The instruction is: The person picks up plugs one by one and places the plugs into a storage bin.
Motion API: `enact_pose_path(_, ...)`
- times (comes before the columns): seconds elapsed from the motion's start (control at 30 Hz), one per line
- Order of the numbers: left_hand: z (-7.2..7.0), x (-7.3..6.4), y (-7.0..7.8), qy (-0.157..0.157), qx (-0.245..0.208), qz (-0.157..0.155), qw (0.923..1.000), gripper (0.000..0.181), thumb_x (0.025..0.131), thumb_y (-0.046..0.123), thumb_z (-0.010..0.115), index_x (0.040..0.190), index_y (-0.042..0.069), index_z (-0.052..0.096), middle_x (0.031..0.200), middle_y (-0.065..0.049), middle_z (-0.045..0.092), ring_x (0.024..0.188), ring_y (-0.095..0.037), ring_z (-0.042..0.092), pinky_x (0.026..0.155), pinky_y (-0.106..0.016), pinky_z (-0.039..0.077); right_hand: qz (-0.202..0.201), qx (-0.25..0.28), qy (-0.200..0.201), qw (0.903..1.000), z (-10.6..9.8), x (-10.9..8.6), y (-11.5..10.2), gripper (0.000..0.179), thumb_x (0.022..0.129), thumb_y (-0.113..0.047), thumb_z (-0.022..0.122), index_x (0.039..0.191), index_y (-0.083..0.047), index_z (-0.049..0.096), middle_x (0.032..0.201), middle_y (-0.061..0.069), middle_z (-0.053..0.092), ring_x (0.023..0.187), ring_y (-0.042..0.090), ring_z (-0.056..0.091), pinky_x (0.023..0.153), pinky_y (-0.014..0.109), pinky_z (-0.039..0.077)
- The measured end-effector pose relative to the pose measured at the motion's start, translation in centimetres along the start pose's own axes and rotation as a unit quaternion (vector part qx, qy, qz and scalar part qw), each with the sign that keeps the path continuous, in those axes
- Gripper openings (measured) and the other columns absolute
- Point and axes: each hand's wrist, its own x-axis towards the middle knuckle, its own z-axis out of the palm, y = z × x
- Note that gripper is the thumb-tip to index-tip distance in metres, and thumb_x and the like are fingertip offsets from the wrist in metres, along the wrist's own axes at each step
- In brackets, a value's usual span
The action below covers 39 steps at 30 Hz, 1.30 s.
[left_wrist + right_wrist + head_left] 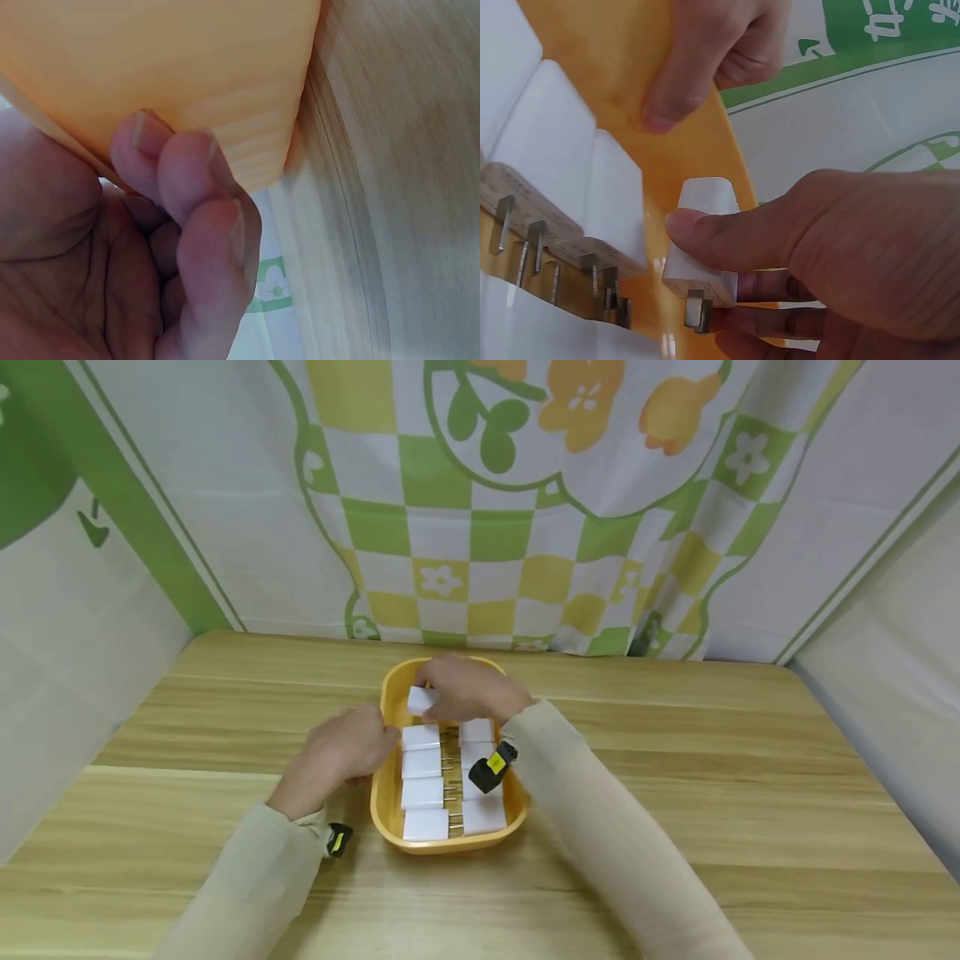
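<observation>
My right hand [467, 687] pinches a white plug adapter [705, 247] between thumb and fingers, low inside the far end of a yellow tub [390, 818]. Two metal prongs stick out of the adapter, as the right wrist view shows. My left hand [345, 745] grips the tub's left wall, its thumb over the rim and its fingers curled against the outside [202, 187]. Inside the tub, white plug adapters [422, 793] lie in two columns with their prongs facing the middle. The right wrist and sleeve hide part of the right column [483, 816].
The tub stands on a wooden table [675, 777]. Behind the table's far edge hangs a green, yellow and white patterned cloth [502, 568]. White cloth [892, 568] also borders the right side.
</observation>
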Motion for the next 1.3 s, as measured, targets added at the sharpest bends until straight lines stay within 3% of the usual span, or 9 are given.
enact_pose_path(0.1, 0.0, 0.0, 0.2, -0.001, 0.001, 0.001, 1.0, 0.038, 0.102, 0.023, 0.041, 0.075, 0.007, 0.06, 0.058, -0.008, 0.062, 0.047, -0.018, 0.058, 0.044, -0.028, 0.042, 0.002, 0.001, -0.008, 1.0, 0.4, 0.3, 0.2, 0.026, 0.093, -0.022, 0.075, 0.116, -0.012, 0.071, 0.108, -0.003, 0.068, 0.094, 0.012, 0.058, 0.089, 0.029, 0.048)
enact_pose_path(0.27, 0.1, 0.0, 0.3, -0.003, -0.002, 0.005, 1.0, 0.038, 0.102, 0.022, 0.041, 0.074, 0.006, 0.06, 0.058, -0.008, 0.062, 0.047, -0.018, 0.058, 0.043, -0.027, 0.042, -0.009, 0.02, -0.016, 0.9996, 1.1, 0.6, 0.7, 0.022, 0.096, -0.02, 0.071, 0.113, -0.008, 0.072, 0.092, -0.001, 0.067, 0.078, 0.013, 0.053, 0.079, 0.027, 0.047)
enact_pose_path(0.47, 0.1, 0.0, 0.3, -0.003, -0.002, 0.002, 1.0, 0.036, 0.102, 0.022, 0.041, 0.076, 0.006, 0.06, 0.059, -0.008, 0.062, 0.047, -0.018, 0.058, 0.043, -0.027, 0.042, -0.014, 0.042, -0.029, 0.9986, 1.9, 0.9, 1.2, 0.013, 0.1, -0.02, 0.064, 0.099, -0.007, 0.067, 0.075, -0.002, 0.05, 0.069, 0.012, 0.046, 0.066, 0.024, 0.039)
enact_pose_path(0.7, 0.1, 0.0, 0.2, -0.002, 0.002, -0.004, 1.0, 0.036, 0.102, 0.022, 0.041, 0.076, 0.006, 0.06, 0.058, -0.008, 0.062, 0.047, -0.018, 0.058, 0.044, -0.028, 0.042, -0.021, 0.047, -0.029, 0.9983, 2.3, 1.2, 1.2, 0.02, 0.1, -0.016, 0.059, 0.081, -0.01, 0.056, 0.069, -0.003, 0.042, 0.065, 0.012, 0.044, 0.062, 0.024, 0.035)
enact_pose_path(0.87, 0.1, 0.0, 0.2, 0.003, 0.005, 0.001, 1.0, 0.037, 0.102, 0.022, 0.042, 0.075, 0.006, 0.06, 0.056, -0.007, 0.062, 0.046, -0.017, 0.058, 0.043, -0.028, 0.041, -0.028, 0.037, -0.03, 0.9985, 2.4, 1.3, 1.0, 0.021, 0.097, -0.008, 0.057, 0.076, -0.01, 0.051, 0.069, -0.003, 0.038, 0.065, 0.013, 0.04, 0.062, 0.025, 0.034)
enact_pose_path(1.1, 0.1, 0.0, 0.1, 0.005, 0.002, 0.004, 1.0, 0.036, 0.102, 0.021, 0.041, 0.075, 0.006, 0.06, 0.055, -0.007, 0.062, 0.045, -0.017, 0.057, 0.043, -0.028, 0.041, -0.01, 0.02, -0.041, 0.9989, 2.5, 1.4, 0.7, 0.015, 0.097, -0.01, 0.055, 0.083, -0.01, 0.053, 0.087, 0.002, 0.046, 0.086, 0.017, 0.044, 0.078, 0.03, 0.035)
enact_pose_path(1.3, 0.1, 0.2, 0.0, 0.004, -0.005, 0.0, 1.0, 0.034, 0.101, 0.021, 0.042, 0.076, 0.006, 0.06, 0.057, -0.007, 0.062, 0.046, -0.017, 0.058, 0.043, -0.028, 0.042, -0.007, 0.013, -0.045, 0.9989, 2.4, 1.3, 0.6, 0.013, 0.098, -0.01, 0.053, 0.084, -0.011, 0.054, 0.092, 0.004, 0.048, 0.091, 0.019, 0.045, 0.081, 0.031, 0.035)
